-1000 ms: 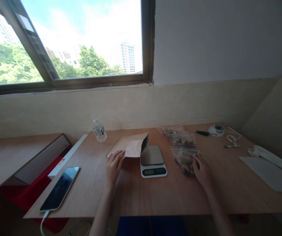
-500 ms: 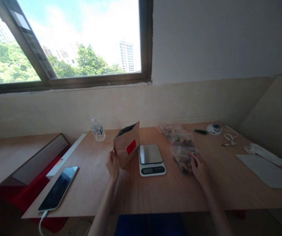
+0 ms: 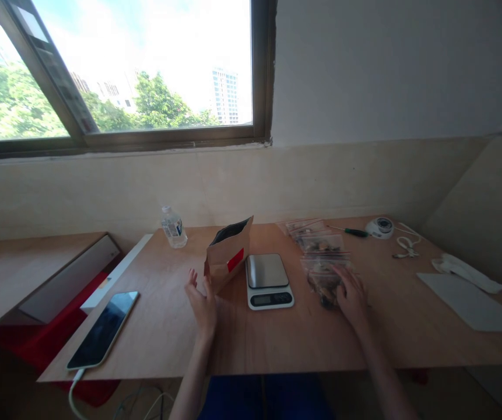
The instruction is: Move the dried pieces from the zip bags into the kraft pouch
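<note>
My left hand (image 3: 202, 300) is open, its fingers spread just in front of the brown paper pouch (image 3: 225, 268). That pouch stands upright with its dark-lined mouth open and a red label (image 3: 235, 260) on its front. Beside it sits a white kitchen scale (image 3: 269, 282) with a bare metal plate. At the right, my right hand (image 3: 352, 297) lies over a clear zip bag (image 3: 321, 280) of brown pieces, fingers stretched across its right side. Part of the bag is hidden under the hand. More zip bags (image 3: 321, 244) overlap behind it.
A water bottle (image 3: 174, 228) stands at the back left, and a charging phone (image 3: 104, 331) lies at front left. A green-handled screwdriver (image 3: 356, 232), a dome camera (image 3: 380, 228) with its cable, and a white sheet (image 3: 470, 303) are on the right.
My left hand has let go of the paper pouch and opened beside it. My right hand's fingers have spread further left over the zip bag.
</note>
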### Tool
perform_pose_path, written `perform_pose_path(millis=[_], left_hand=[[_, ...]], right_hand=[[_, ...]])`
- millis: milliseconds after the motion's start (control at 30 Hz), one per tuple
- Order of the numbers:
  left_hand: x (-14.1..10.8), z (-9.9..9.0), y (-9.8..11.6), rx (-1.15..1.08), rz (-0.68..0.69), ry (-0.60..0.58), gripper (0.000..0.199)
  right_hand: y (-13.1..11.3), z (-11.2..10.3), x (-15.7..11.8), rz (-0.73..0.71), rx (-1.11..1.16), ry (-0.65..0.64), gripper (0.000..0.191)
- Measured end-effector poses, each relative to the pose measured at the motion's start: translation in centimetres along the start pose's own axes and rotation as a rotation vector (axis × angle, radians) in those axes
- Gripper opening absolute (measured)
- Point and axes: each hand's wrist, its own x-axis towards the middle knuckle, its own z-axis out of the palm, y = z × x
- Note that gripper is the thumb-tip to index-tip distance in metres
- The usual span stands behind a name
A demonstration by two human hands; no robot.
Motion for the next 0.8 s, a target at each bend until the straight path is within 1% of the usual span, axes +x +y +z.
perform_pose_path(millis=[100,167,267,367,467,533,633,700,800], left_hand=[[-1.0,-0.2,0.5,0.039,-0.063,0.012,0.048],[-1.7,-0.4,1.0,0.033,-0.145,0.023,0.047],[-3.3,-1.0,1.7,-0.046,-0.282,0.021,0.041],[-5.1,-1.6,2.6,-0.134,-0.368,-0.03,0.03],[-6.8,-1.8,3.9,-0.18,-0.487,-0.16,0.021],[-7.6,-1.6,5.0,-0.273,-0.485,-0.276,0.017],[-8.4,-1.2,6.6,-0.411,-0.47,-0.455,0.017],[-8.8,-1.0,7.5,-0.455,-0.475,-0.532,0.018],[-9.1,-0.8,8.3,-0.497,-0.484,-0.607,0.019]], right_hand=[[-0.3,0.0,0.0,0.032,-0.018,0.038,0.048],[-0.6,-0.2,0.1,0.054,-0.051,0.049,0.045],[-1.4,-0.7,0.0,0.118,-0.125,0.042,0.04],[-2.3,-1.5,-0.5,0.179,-0.208,0.02,0.029],[-3.2,-2.4,-1.2,0.169,-0.27,-0.034,0.033],[-3.8,-3.1,-1.3,0.173,-0.285,-0.027,0.039],[-4.7,-4.4,-0.9,0.204,-0.283,0.031,0.048],[-5.4,-5.4,-0.3,0.203,-0.227,0.025,0.052],[-6.9,-7.1,0.5,0.182,-0.073,-0.025,0.05]])
